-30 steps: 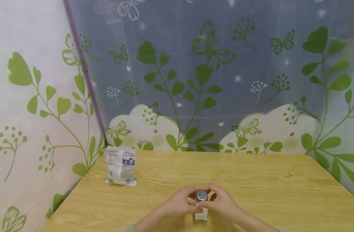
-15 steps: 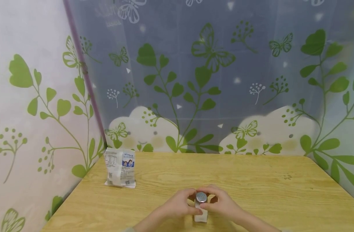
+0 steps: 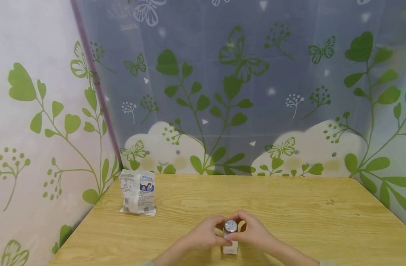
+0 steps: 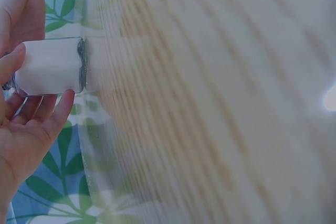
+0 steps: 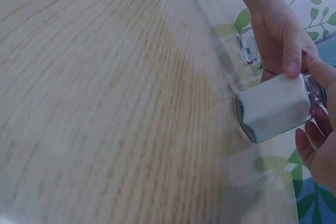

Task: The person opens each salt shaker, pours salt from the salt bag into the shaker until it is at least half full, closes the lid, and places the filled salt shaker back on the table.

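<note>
A glass salt shaker filled with white powder stands upright at the table's front, its base right at the wood. Its metal lid is dotted with small holes. My left hand holds the glass body from the left, thumb across the front. From the right, my right hand pinches the shaker's top, thumb just below the lid and fingers curved behind it. In the left wrist view the white-filled glass body shows between both hands. The right wrist view shows the left thumb pressing the glass.
A white printed packet stands at the table's back left. The wooden table runs back to a blue curtain with leaves and butterflies. A pale patterned curtain borders the left side.
The right hand's fingers shift slightly around the lid, reaching left and then drawing back. The lid's holes now show more sharply. The left hand and the shaker stay in place.
</note>
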`<action>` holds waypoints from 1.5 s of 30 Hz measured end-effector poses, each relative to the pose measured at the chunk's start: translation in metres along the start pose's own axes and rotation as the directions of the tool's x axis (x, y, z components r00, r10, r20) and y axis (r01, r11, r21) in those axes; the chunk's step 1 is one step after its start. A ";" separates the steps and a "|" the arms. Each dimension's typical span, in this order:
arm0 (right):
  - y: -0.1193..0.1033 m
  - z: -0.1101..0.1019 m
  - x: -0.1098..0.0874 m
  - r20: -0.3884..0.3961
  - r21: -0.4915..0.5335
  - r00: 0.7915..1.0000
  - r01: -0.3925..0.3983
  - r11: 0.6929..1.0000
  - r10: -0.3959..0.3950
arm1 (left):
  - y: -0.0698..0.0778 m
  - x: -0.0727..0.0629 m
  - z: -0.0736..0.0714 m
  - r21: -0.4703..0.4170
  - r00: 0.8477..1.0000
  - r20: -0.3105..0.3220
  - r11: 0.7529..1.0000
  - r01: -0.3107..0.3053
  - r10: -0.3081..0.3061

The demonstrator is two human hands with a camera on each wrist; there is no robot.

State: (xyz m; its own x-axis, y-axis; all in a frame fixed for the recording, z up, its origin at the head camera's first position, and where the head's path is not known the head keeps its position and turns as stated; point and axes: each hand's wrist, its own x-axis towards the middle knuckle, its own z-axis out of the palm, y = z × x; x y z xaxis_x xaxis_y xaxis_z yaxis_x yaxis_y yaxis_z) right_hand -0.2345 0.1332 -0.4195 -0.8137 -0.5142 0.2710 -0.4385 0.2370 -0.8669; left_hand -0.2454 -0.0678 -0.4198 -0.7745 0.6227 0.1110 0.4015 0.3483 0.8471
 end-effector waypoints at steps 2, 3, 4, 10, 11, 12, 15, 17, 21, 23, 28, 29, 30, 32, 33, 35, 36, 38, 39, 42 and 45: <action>-0.001 -0.002 0.001 0.009 -0.020 1.000 0.009 1.000 -0.009 | 0.000 0.000 0.000 0.008 1.000 0.001 1.000 -0.002 0.002; -0.001 -0.003 0.001 0.020 -0.022 1.000 0.013 1.000 -0.013 | 0.000 0.000 0.000 0.009 1.000 0.003 1.000 -0.001 0.001; -0.001 -0.004 0.001 0.030 -0.023 0.999 0.024 0.999 -0.024 | 0.000 0.000 0.000 0.010 1.000 0.003 1.000 0.000 0.000; 0.001 -0.009 0.000 0.092 -0.028 0.989 0.119 0.992 -0.116 | 0.001 -0.001 0.000 0.024 1.000 0.006 1.000 0.008 -0.009; 0.002 -0.009 0.000 0.096 -0.033 0.987 0.130 0.991 -0.126 | 0.001 -0.001 0.000 0.026 1.000 0.005 1.000 0.006 -0.006; 0.003 -0.010 -0.001 0.098 -0.034 0.986 0.137 0.990 -0.133 | 0.001 -0.001 0.000 0.029 1.000 0.005 1.000 0.004 -0.005; 0.004 -0.009 -0.001 0.081 -0.034 0.988 0.131 0.991 -0.128 | 0.001 -0.001 0.000 0.033 1.000 0.005 0.999 0.002 -0.002; 0.003 -0.007 -0.001 0.064 -0.024 0.992 0.114 0.993 -0.112 | 0.001 -0.001 0.000 0.033 1.000 0.005 0.999 -0.002 0.002; 0.002 -0.004 -0.001 0.030 -0.018 0.996 0.081 0.997 -0.080 | 0.001 0.000 0.001 0.031 1.000 0.003 0.999 -0.006 0.005; 0.001 -0.004 -0.001 0.018 -0.032 0.997 0.073 0.997 -0.072 | 0.000 0.000 0.001 0.026 1.000 0.001 1.000 -0.010 0.010; 0.000 -0.004 -0.001 0.034 -0.033 0.998 0.060 0.998 -0.059 | -0.001 0.000 0.002 0.018 1.000 0.001 1.000 -0.020 0.020; 0.000 -0.005 -0.001 0.043 -0.026 0.997 0.062 0.998 -0.061 | -0.001 0.000 0.002 0.015 1.000 0.003 1.000 -0.020 0.020; 0.001 -0.005 -0.001 0.053 -0.018 0.997 0.064 0.998 -0.063 | -0.001 0.000 0.002 0.016 1.000 0.003 1.000 -0.021 0.020; 0.002 -0.006 -0.002 0.070 -0.009 0.995 0.074 0.997 -0.073 | -0.001 0.000 0.002 0.018 1.000 0.005 1.000 -0.017 0.017; 0.003 -0.007 -0.002 0.075 -0.007 0.994 0.076 0.997 -0.075 | -0.001 -0.001 0.001 0.017 1.000 0.006 1.000 -0.013 0.013; 0.004 -0.008 -0.002 0.084 -0.004 0.993 0.087 0.996 -0.086 | 0.000 -0.001 0.001 0.012 1.000 0.008 1.000 -0.001 0.001; 0.004 -0.008 -0.002 0.086 -0.003 0.992 0.091 0.996 -0.091 | 0.000 -0.001 0.000 0.013 1.000 0.008 1.000 0.003 -0.003; 0.005 -0.008 -0.002 0.084 0.000 0.991 0.103 0.995 -0.103 | 0.000 -0.001 0.000 0.009 1.000 0.012 1.000 0.010 -0.010; 0.005 -0.008 -0.002 0.081 0.002 0.991 0.106 0.994 -0.106 | 0.000 -0.001 0.000 0.008 1.000 0.014 1.000 0.010 -0.011; 0.006 -0.008 -0.002 0.070 0.005 0.992 0.105 0.994 -0.105 | 0.000 -0.001 0.000 0.016 1.000 0.014 1.000 0.006 -0.006; 0.006 -0.007 -0.002 0.069 0.021 0.994 0.082 0.996 -0.084 | 0.000 -0.001 -0.001 0.022 1.000 0.014 1.000 0.005 -0.005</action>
State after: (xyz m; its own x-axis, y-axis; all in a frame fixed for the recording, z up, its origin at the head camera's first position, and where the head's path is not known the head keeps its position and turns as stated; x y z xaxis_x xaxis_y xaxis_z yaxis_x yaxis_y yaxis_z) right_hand -0.2383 0.1414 -0.4223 -0.7460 -0.5879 0.3130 -0.4956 0.1761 -0.8505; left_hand -0.2451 -0.0693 -0.4196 -0.7701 0.6302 0.0994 0.4083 0.3671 0.8358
